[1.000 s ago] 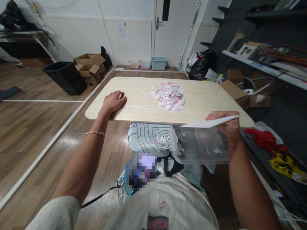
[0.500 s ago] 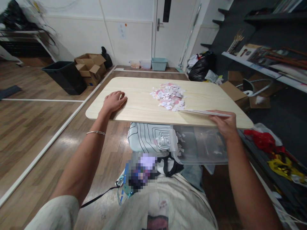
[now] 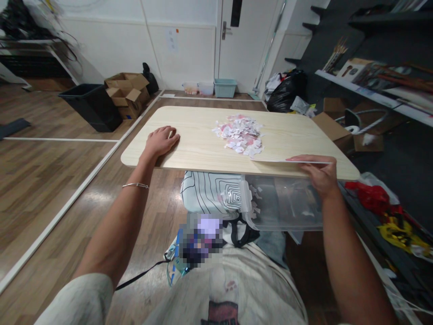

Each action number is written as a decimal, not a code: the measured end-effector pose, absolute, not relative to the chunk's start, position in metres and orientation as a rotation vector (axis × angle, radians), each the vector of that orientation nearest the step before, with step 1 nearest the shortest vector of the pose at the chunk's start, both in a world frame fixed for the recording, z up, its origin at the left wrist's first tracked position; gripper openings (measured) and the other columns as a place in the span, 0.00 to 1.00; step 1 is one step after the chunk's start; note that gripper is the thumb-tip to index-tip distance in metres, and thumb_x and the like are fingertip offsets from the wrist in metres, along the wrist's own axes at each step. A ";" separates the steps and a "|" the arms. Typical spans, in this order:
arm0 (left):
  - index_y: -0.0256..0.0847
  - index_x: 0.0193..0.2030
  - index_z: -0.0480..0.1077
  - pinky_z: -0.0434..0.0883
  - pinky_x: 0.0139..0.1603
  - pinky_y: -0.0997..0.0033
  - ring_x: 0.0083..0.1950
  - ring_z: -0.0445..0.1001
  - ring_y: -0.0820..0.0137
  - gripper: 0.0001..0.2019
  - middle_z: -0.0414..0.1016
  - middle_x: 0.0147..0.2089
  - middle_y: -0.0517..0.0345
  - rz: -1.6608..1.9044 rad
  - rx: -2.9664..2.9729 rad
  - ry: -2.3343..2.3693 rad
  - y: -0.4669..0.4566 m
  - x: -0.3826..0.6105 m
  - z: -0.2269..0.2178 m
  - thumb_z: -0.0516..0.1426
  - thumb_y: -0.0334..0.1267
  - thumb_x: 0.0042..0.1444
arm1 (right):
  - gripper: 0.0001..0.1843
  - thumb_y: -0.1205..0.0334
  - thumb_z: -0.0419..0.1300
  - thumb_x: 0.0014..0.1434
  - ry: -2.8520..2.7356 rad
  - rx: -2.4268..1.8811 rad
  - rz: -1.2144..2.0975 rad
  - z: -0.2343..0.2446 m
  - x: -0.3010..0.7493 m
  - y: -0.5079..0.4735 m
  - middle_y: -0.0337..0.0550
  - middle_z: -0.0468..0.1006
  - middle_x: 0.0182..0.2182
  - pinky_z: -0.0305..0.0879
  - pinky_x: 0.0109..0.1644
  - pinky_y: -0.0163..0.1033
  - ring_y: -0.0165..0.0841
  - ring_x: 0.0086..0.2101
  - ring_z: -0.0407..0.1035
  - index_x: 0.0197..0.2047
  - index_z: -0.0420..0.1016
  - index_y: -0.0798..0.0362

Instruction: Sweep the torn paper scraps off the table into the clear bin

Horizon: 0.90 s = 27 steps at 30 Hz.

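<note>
A heap of small torn paper scraps (image 3: 241, 133), white with some pink, lies on the pale wooden tabletop (image 3: 196, 135). My left hand (image 3: 162, 141) rests on the left part of the tabletop, its fingers loosely bent and holding nothing. On the right, my right hand (image 3: 320, 171) grips a thin white flat sheet (image 3: 275, 160) by its right end. The sheet shows almost edge-on, with its left tip close to the near edge of the heap; whether they touch I cannot tell. Its exact kind does not show.
Below the table's front edge sit a clear plastic bin (image 3: 287, 207) with a few scraps inside and a white, black-lined bag (image 3: 211, 192). A black bin (image 3: 93, 108) and cardboard boxes (image 3: 130, 95) stand left. Dark shelves (image 3: 382, 85) line the right.
My right hand has moved slightly to the right with the sheet, which now shows thinner and flatter. My left hand stays in place.
</note>
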<state>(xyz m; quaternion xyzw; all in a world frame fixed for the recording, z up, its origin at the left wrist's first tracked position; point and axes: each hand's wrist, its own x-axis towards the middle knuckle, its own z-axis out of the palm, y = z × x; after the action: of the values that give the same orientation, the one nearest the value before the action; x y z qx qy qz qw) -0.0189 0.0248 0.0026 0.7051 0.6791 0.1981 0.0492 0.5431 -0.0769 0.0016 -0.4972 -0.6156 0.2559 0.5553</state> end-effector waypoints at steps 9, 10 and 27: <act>0.48 0.73 0.82 0.67 0.88 0.33 0.84 0.74 0.41 0.28 0.80 0.83 0.42 0.580 2.136 2.082 0.024 -0.018 0.004 0.52 0.54 0.78 | 0.07 0.61 0.80 0.43 -1.344 -1.120 0.667 0.000 0.540 -0.080 0.53 0.89 0.30 0.83 0.46 0.49 0.46 0.35 0.85 0.27 0.88 0.48; 0.48 0.72 0.82 0.67 0.88 0.33 0.84 0.74 0.41 0.28 0.80 0.83 0.42 0.580 2.135 2.082 0.024 -0.018 0.004 0.52 0.54 0.77 | 0.07 0.61 0.79 0.43 -1.346 -1.116 0.664 0.001 0.540 -0.081 0.52 0.89 0.29 0.82 0.46 0.49 0.45 0.34 0.85 0.26 0.88 0.48; 0.49 0.72 0.83 0.66 0.89 0.36 0.86 0.72 0.42 0.29 0.80 0.84 0.44 0.567 2.130 2.089 0.022 -0.018 0.006 0.51 0.57 0.77 | 0.22 0.55 0.83 0.34 -1.136 -1.154 0.645 -0.013 0.550 -0.067 0.41 0.80 0.28 0.72 0.41 0.45 0.37 0.32 0.73 0.32 0.81 0.46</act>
<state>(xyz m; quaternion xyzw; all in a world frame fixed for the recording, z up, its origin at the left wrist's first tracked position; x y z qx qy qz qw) -0.0176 0.0215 0.0059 0.7004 0.6869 0.1865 0.0523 0.5498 -0.0673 -0.0129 -0.5069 -0.4988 0.2831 0.6436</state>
